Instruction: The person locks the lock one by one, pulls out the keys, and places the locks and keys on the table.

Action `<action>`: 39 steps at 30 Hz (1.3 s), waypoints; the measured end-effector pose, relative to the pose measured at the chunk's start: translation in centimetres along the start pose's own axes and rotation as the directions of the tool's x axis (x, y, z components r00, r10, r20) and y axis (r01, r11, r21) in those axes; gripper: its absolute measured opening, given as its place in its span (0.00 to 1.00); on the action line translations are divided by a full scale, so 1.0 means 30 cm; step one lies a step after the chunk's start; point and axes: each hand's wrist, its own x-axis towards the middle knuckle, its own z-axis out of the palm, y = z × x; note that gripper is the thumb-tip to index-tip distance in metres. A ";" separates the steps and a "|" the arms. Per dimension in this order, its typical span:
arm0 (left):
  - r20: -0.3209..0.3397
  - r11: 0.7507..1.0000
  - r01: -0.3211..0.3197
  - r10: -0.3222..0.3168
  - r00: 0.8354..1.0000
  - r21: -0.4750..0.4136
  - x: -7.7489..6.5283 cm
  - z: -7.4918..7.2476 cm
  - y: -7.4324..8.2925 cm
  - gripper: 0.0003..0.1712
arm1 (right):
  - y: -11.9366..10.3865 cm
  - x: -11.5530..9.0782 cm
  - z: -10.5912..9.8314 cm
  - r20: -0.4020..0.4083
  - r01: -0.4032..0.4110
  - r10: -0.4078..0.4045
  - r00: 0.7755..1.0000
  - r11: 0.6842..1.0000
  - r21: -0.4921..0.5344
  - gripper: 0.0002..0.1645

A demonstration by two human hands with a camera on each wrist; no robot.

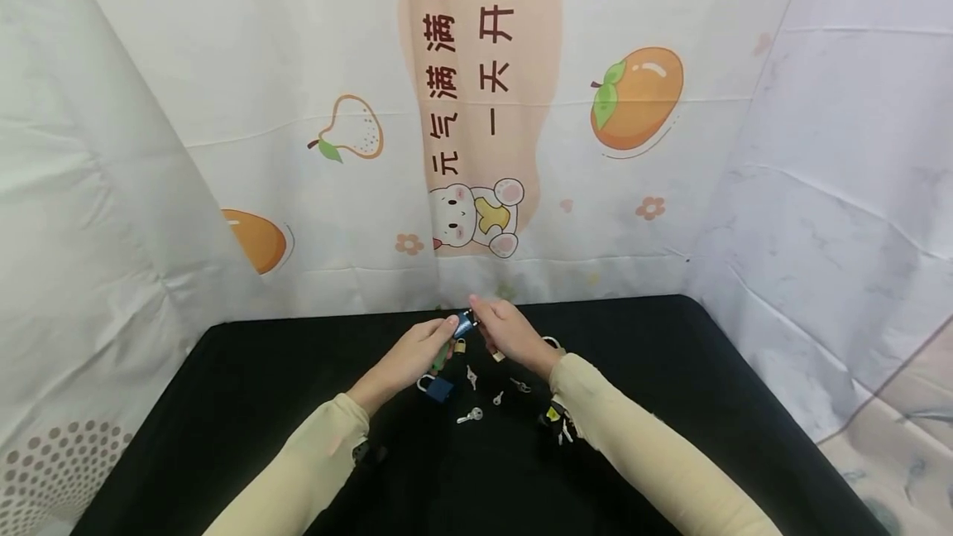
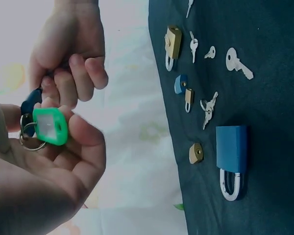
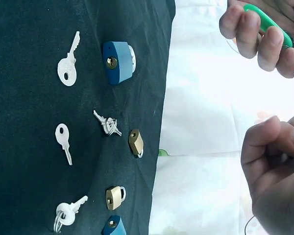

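Note:
Raised above the far part of the table, my left hand (image 1: 417,352) grips a blue padlock (image 1: 464,324). A green key tag (image 2: 50,126) on a metal ring lies against the same palm, beside the padlock. The key itself is hidden. My right hand (image 1: 514,332) has its fingers curled at the padlock's shackle (image 1: 473,318) end, facing the left hand. In the right wrist view, the left fingers (image 3: 268,44) wrap around the green tag, and only a sliver of the padlock shows at the edge.
On the black cloth (image 1: 298,404) below lie a larger blue padlock (image 2: 231,152), a smaller blue padlock (image 2: 181,84) and several brass padlocks (image 2: 173,41). Loose silver keys (image 3: 67,66) are scattered among them. A dark keyring bunch (image 1: 557,416) lies by the right sleeve. White printed curtains (image 1: 298,189) hang behind.

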 end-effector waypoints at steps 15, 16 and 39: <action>-0.101 0.998 -0.067 0.067 0.993 0.005 -0.008 0.012 0.037 0.24 | -0.059 0.000 -0.009 0.035 0.089 -0.085 0.996 0.986 -0.141 0.37; -0.101 0.998 -0.069 0.069 0.992 0.001 -0.008 0.012 0.038 0.24 | -0.063 0.002 -0.010 0.034 0.095 -0.091 0.995 0.985 -0.147 0.37; -0.079 0.984 -0.174 0.170 0.982 -0.040 -0.022 0.023 0.035 0.21 | -0.112 -0.007 -0.025 0.056 0.176 -0.167 0.984 0.951 -0.256 0.34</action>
